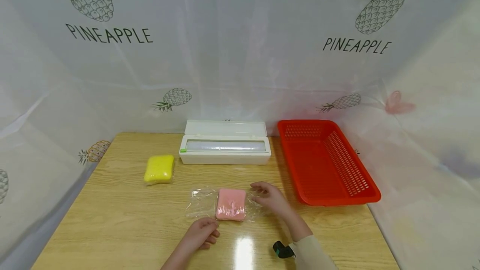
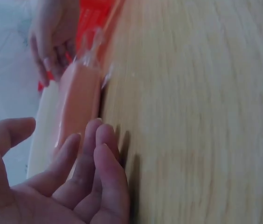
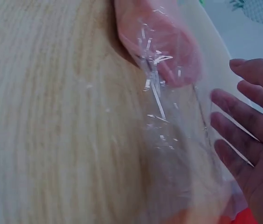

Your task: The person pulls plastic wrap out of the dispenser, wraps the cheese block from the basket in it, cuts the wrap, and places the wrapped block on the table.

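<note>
A pink square block, sponge-like in look, lies on the table in clear plastic film. Loose film spreads out flat from its left and right sides. My right hand hovers at the right-hand film, fingers spread and relaxed; in the right wrist view the film runs beside those fingers with none of it gripped. Just in front of the block's lower left corner is my left hand. Its fingers are loosely bent and hold nothing in the left wrist view, where the pink block appears beyond them.
Behind the block stands a white film dispenser box, lid raised, a film roll inside. A yellow wrapped block lies at the left. The red basket stands at the right, near a patterned curtain.
</note>
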Demonstrator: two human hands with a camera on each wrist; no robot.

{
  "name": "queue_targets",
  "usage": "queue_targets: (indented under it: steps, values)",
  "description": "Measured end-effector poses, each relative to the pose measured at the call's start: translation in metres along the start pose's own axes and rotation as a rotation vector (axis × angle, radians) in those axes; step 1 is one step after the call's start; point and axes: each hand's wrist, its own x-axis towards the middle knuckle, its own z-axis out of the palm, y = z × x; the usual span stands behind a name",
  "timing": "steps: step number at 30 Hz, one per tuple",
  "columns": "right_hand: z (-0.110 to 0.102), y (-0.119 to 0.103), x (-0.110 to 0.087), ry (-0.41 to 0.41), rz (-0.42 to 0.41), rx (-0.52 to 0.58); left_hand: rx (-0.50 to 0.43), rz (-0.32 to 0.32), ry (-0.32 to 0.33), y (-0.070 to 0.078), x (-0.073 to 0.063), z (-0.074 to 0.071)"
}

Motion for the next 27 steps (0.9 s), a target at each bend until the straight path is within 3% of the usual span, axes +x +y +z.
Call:
queue_targets:
  steps: [3,8,12,15,21,27]
  values:
    - [-0.004,-0.005,0.006,-0.043,-0.006,-0.043,-0.001,-0.029,-0.037,0.001,0.002,0.008]
    - [-0.005,-0.02,0.019,-0.115,0.028,-0.016,-0.041,-0.065,-0.08,0.004,0.006,0.018]
    - [0.0,-0.03,0.034,-0.127,0.034,-0.1,-0.076,-0.074,-0.116,0.007,0.009,0.024]
    - [0.008,-0.03,0.047,-0.182,0.034,-0.142,-0.074,-0.078,-0.115,0.009,0.011,0.027]
    - [0.023,-0.018,0.06,-0.34,0.103,-0.098,-0.054,-0.07,-0.107,0.008,0.013,0.031]
    - [0.028,-0.018,0.057,-0.304,0.082,-0.086,-0.072,-0.011,-0.071,0.008,0.011,0.029]
